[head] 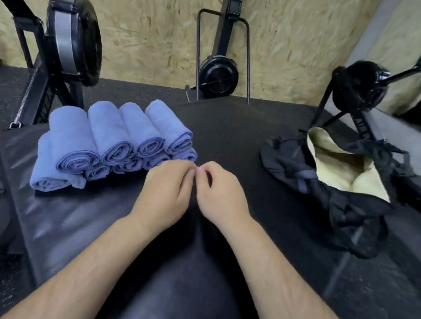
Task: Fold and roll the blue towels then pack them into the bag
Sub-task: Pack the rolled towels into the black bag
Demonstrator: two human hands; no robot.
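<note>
The rolled blue towels (113, 141) lie stacked in two layers on the left of the black padded worktop (235, 135), their spiral ends facing the person and the lowest roll near the worktop's left edge. The black bag (296, 170) sits at the right edge, its mouth open on a pale lining. Between them the left hand (165, 191) and right hand (221, 197) meet fingertip to fingertip, fingers curled. Whether they pinch anything cannot be told. Bare worktop stretches beyond them.
</note>
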